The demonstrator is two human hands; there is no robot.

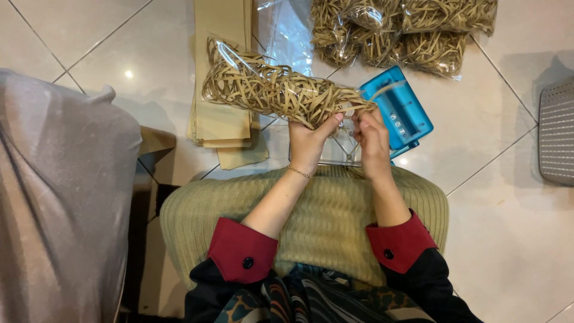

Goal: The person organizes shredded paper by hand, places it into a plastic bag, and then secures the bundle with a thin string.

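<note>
My left hand (311, 143) grips the near end of a clear plastic bag stuffed with tan rubber bands (269, 90), held slanting up to the left over the floor. My right hand (372, 137) pinches at the bag's open mouth, fingers closed on a few loose bands (376, 93) that stretch out toward a blue plastic box. Both wrists show red cuffs with black buttons, and a thin bracelet circles the left wrist.
A blue plastic box (406, 113) sits on a small clear-topped scale behind my hands. More bags of rubber bands (412, 30) lie at the top. A stack of brown paper envelopes (221, 113) lies left. A green ribbed cushion (323, 221) covers my lap. Grey cloth (54, 203) fills the left.
</note>
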